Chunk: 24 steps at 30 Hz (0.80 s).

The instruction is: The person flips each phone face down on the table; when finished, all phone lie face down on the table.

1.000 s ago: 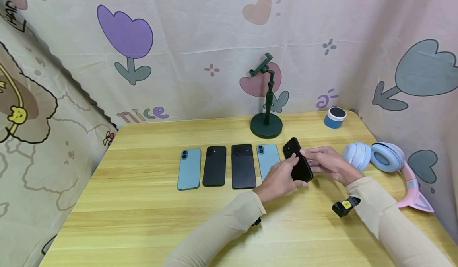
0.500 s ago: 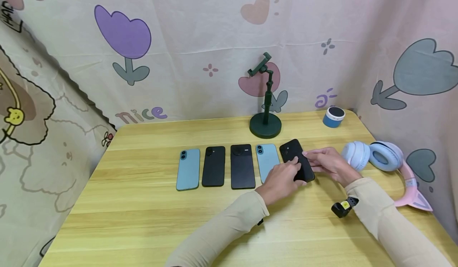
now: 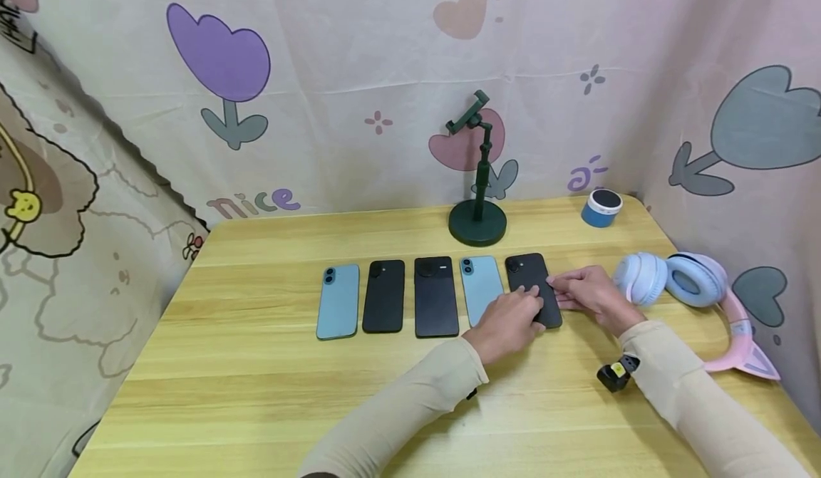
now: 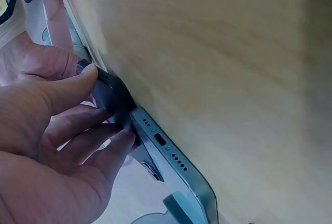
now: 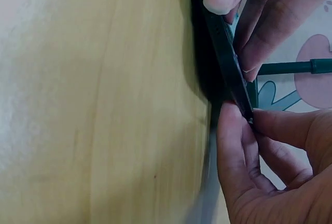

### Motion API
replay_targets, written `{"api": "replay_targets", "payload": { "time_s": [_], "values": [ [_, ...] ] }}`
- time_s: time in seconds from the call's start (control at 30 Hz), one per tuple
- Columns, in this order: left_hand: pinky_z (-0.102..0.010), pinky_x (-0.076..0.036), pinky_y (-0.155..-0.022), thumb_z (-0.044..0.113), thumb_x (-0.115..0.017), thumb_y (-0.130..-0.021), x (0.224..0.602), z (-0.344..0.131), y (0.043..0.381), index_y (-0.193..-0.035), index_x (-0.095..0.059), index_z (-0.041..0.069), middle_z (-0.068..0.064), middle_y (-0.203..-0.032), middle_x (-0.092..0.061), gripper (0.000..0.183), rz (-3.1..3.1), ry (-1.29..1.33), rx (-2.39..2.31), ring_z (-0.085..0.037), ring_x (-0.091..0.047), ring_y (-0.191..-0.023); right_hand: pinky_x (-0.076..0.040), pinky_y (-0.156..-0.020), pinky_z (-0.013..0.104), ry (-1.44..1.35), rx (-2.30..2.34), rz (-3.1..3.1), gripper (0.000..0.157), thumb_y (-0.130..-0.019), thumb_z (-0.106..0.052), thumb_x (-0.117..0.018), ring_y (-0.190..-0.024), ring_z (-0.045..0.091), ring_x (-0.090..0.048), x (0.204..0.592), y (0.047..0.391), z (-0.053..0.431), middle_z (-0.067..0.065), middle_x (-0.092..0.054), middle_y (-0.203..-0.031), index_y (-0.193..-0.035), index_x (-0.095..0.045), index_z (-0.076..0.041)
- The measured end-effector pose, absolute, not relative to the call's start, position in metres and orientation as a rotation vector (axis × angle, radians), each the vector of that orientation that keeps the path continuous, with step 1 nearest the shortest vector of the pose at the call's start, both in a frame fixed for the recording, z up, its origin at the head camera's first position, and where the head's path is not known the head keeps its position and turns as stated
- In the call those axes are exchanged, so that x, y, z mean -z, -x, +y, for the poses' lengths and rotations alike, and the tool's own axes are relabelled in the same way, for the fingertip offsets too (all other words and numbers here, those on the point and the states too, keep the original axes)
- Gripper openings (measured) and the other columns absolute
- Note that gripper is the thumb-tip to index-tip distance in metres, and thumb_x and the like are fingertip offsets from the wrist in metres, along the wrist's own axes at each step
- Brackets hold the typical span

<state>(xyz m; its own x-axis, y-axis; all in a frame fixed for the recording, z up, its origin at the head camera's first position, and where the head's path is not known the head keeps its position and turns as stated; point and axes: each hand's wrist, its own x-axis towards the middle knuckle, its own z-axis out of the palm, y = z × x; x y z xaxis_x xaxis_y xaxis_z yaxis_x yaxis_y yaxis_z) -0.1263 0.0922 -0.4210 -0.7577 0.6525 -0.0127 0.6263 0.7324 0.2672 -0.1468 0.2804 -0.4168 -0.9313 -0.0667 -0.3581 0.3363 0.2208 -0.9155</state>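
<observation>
At the right end of a row of phones, a black smartphone [image 3: 527,268] lies back up, its camera end away from me. My left hand [image 3: 507,325] holds it at the near end, thumb on the bottom edge and fingers over the back, as the left wrist view shows. My right hand [image 3: 593,293] pinches its right edge between thumb and fingers. Just left of it lies a light blue smartphone [image 3: 479,278], partly hidden by the left hand. Further left come a dark smartphone [image 3: 437,303], another black smartphone [image 3: 384,300] and a second light blue smartphone [image 3: 338,303].
Behind the row stands a dark green phone stand [image 3: 477,223]. A blue and white round device [image 3: 601,211] sits at the back right corner. Blue and pink headphones [image 3: 695,282] lie beyond the right hand. The wooden table [image 3: 224,385] meets a patterned cloth [image 3: 333,143] at the back.
The black smartphone has gone from tilted to lying nearly flat and straighter, in line with the others. Both hands have stayed on it, shifting only slightly.
</observation>
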Motion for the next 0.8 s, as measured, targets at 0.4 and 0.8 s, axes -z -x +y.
{"api": "replay_targets", "payload": {
  "time_s": [0.4, 0.8],
  "values": [
    [-0.026, -0.048, -0.101, 0.026, -0.068, -0.099, 0.393, 0.058, 0.118, -0.139, -0.062, 0.007, -0.003, -0.139, -0.062, 0.045, 2.829, -1.043, -0.606, -0.013, -0.058, -0.127, -0.060, -0.074, 0.031, -0.213, 1.662, 2.341, 0.038, -0.102, -0.005, -0.058, -0.078, 0.012, -0.070, 0.406, 0.144, 0.281, 0.014, -0.073, -0.098, -0.129, -0.054, 0.023],
    [-0.040, -0.042, -0.110, 0.021, -0.067, -0.100, 0.363, -0.035, 0.100, -0.149, -0.049, 0.003, -0.012, -0.151, -0.050, 0.055, 2.945, -0.918, -0.727, -0.024, -0.048, -0.139, -0.058, -0.070, 0.029, -0.006, 1.376, 2.640, 0.042, -0.095, -0.009, -0.070, -0.089, 0.024, -0.070, 0.390, 0.116, 0.280, 0.030, -0.067, -0.117, -0.127, -0.059, 0.016]
  ]
}}
